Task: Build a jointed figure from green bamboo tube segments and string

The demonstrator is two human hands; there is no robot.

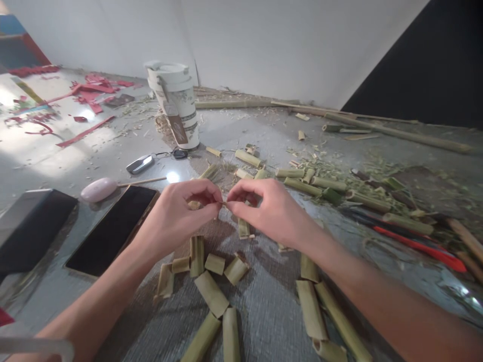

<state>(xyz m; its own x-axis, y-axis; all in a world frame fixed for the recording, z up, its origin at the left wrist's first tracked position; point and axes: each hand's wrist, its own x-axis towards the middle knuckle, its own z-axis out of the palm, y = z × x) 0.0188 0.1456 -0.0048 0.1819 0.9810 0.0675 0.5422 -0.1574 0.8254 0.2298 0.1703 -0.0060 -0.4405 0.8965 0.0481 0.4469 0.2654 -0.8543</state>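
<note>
Hands, left (180, 212) and right (274, 211), tight on one tiny piece (225, 204) (one phone (113, 230) nearby).

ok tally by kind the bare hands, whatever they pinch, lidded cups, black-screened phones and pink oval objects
Bare hands, left hand and right hand: 2
Small thin brown piece, pinched: 1
White patterned lidded cup: 1
Flat black-screened phone: 1
Smooth pink oval object: 1
Total: 6

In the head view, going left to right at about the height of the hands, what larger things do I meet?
Black block-like object → phone with a dark screen → left hand → right hand → red-and-black tool.
</note>
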